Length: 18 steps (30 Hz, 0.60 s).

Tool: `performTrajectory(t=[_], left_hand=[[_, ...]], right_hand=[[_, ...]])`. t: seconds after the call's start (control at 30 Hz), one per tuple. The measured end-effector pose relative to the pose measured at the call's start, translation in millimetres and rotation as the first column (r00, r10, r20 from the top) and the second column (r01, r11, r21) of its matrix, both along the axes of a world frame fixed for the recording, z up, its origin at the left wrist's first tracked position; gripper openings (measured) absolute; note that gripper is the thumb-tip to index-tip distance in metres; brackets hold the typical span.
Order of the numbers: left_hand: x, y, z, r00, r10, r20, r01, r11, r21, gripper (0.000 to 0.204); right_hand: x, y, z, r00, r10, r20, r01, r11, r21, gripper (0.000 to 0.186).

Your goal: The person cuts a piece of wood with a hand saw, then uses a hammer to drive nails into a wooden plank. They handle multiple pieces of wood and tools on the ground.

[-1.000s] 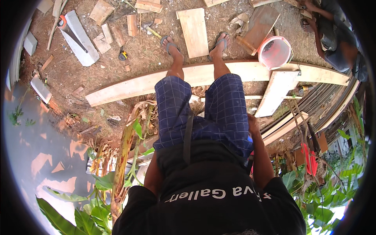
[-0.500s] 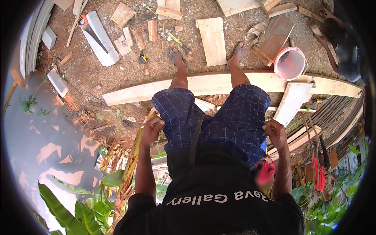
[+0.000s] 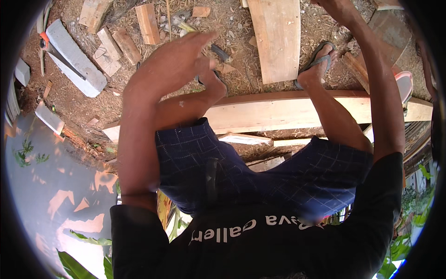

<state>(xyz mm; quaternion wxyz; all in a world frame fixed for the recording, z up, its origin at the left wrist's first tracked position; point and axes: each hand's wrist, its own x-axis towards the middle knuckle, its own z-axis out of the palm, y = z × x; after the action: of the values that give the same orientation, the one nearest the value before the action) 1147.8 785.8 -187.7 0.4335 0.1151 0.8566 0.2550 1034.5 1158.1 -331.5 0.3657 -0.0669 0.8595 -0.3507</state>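
Note:
My left hand (image 3: 191, 58) reaches forward low over the dirt, slightly blurred, fingers apart with nothing visible in them, just over a hammer (image 3: 220, 52) with a yellow handle that it partly hides. My right hand (image 3: 337, 10) is at the top edge beside a flat wooden board (image 3: 274, 42); its fingertips are cut off, so whether it holds anything is unclear. My bent legs straddle this board's near end, with sandaled feet on either side. A long pale plank (image 3: 260, 114) lies crosswise under my legs.
A saw (image 3: 67, 63) rests on a pale block (image 3: 88, 81) at left, among wood offcuts (image 3: 147, 25). A pink-rimmed bucket (image 3: 403, 83) is partly behind my right arm. Another person's arm (image 3: 427, 69) shows at far right. A grey surface (image 3: 55, 176) borders the dirt at lower left.
I have lowered myself, knees bending and feet wider apart. Both hands have swung from beside my shorts far forward, the left toward the hammer, the right to the upper edge.

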Motion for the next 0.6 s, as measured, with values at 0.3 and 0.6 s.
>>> performTrajectory(t=[0.3, 0.6], left_hand=[[58, -27, 66, 0.925, 0.036, -0.379, -0.094, 0.986, -0.135, 0.068], [153, -30, 134, 0.796, -0.085, -0.599, 0.039, 0.995, -0.089, 0.068]], right_hand=[[-18, -113, -67, 0.918, -0.083, -0.387, -0.071, 0.928, -0.366, 0.025], [153, -212, -69, 0.928, 0.295, -0.227, -0.299, 0.954, 0.015, 0.039]])
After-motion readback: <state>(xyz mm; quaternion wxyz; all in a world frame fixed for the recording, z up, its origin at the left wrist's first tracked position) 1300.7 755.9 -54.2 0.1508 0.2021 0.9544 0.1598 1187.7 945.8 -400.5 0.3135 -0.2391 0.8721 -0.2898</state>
